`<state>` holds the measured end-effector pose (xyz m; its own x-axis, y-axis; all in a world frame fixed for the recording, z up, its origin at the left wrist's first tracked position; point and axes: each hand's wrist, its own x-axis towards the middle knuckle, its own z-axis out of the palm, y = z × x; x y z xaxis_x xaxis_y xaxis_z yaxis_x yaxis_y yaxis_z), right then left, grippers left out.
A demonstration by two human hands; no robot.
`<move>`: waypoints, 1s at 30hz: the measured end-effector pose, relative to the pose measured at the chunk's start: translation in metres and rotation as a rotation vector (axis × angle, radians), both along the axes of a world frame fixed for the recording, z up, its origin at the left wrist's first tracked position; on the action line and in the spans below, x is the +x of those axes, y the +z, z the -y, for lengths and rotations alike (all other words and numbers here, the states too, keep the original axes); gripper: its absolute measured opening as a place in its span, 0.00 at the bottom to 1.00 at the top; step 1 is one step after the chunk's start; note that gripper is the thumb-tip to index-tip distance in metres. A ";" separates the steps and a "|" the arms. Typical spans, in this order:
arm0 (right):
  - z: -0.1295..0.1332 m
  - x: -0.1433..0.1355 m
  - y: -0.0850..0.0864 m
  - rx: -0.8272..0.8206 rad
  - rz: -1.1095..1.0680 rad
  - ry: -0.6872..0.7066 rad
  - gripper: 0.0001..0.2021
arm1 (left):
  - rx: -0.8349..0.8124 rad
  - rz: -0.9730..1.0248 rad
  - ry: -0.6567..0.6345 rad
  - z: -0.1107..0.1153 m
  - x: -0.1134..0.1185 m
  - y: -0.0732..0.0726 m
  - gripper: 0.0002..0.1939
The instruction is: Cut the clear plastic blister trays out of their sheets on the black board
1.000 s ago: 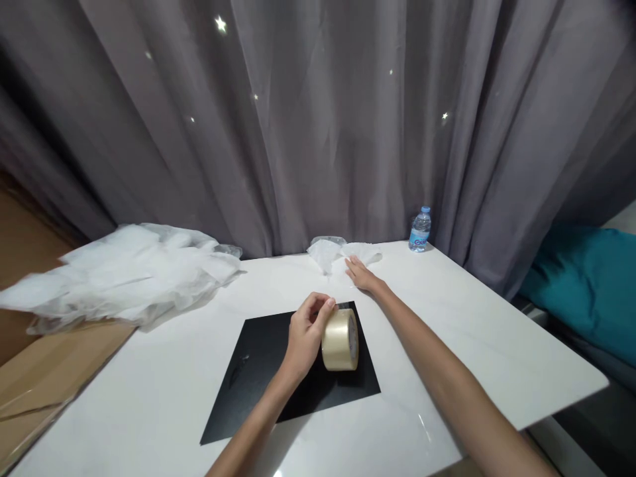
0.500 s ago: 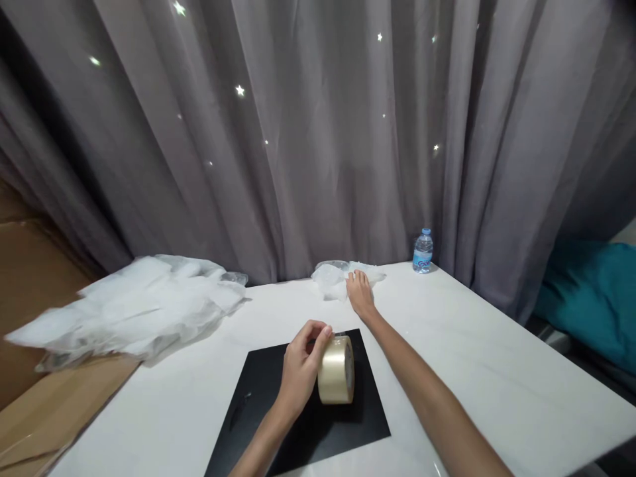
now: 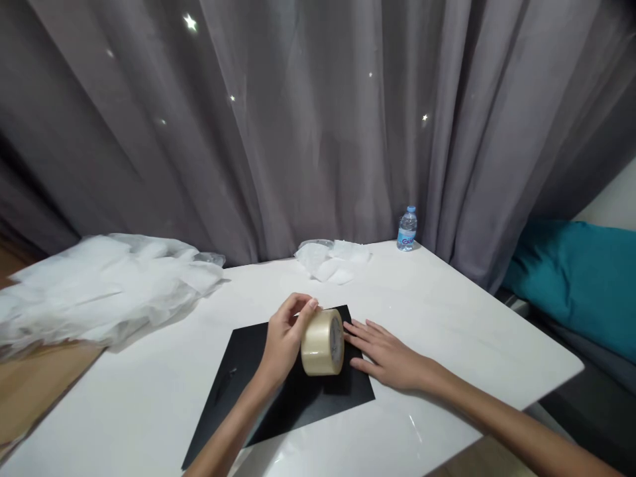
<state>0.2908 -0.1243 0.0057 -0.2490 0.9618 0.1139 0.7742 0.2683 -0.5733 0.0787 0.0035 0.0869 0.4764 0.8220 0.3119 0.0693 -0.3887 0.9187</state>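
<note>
A wide roll of clear yellowish tape (image 3: 318,346) stands on its edge over the black flat sheet (image 3: 248,371). My left hand (image 3: 287,334) pinches the roll's upper left side between thumb and fingers; whether it holds a loose tape end is too small to tell. Just right of the roll, my right hand (image 3: 385,354) is spread flat, palm down, its fingertips over the sheet's right edge. It holds nothing. The sheet lies at an angle on the white table (image 3: 427,298).
White crumpled plastic and foam wrapping (image 3: 114,285) covers the back left, above brown cardboard (image 3: 50,381). Small white wrapping pieces (image 3: 330,260) lie at the back middle. A water bottle (image 3: 407,230) stands near the back right corner. Grey curtain hangs behind; a teal cushion (image 3: 576,285) is at right.
My right hand has come back from the small white wrapping pieces to the sheet's right edge. My left hand remains at the tape roll. The view has shifted a little.
</note>
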 end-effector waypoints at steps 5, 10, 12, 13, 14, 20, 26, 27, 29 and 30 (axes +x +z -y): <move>0.000 0.016 -0.001 -0.072 -0.071 -0.031 0.31 | 0.016 0.014 0.016 0.002 0.006 0.011 0.18; 0.005 0.024 0.000 -0.093 -0.156 -0.035 0.30 | 0.026 0.018 0.002 0.003 0.018 0.009 0.17; 0.007 0.027 -0.001 -0.097 -0.172 -0.052 0.29 | 0.028 0.020 -0.006 0.003 0.022 0.006 0.17; 0.008 0.027 -0.001 -0.095 -0.173 -0.057 0.29 | 0.028 0.021 -0.011 0.003 0.023 0.005 0.17; 0.008 0.028 -0.001 -0.089 -0.169 -0.059 0.29 | 0.028 0.023 -0.015 0.003 0.025 0.004 0.17; 0.007 0.029 0.002 -0.092 -0.151 -0.048 0.28 | 0.013 0.035 -0.019 0.003 0.030 0.003 0.17; 0.007 0.033 0.006 -0.124 -0.133 -0.003 0.28 | 0.012 0.039 -0.018 0.006 0.033 0.004 0.17; 0.007 0.034 0.006 -0.128 -0.130 0.006 0.28 | 0.015 0.040 -0.019 0.006 0.034 0.004 0.16; 0.008 0.036 0.003 -0.130 -0.127 0.016 0.28 | 0.018 0.042 -0.023 0.007 0.035 0.004 0.16; 0.008 0.036 0.002 -0.128 -0.129 0.014 0.28 | 0.020 0.044 -0.024 0.007 0.035 0.004 0.16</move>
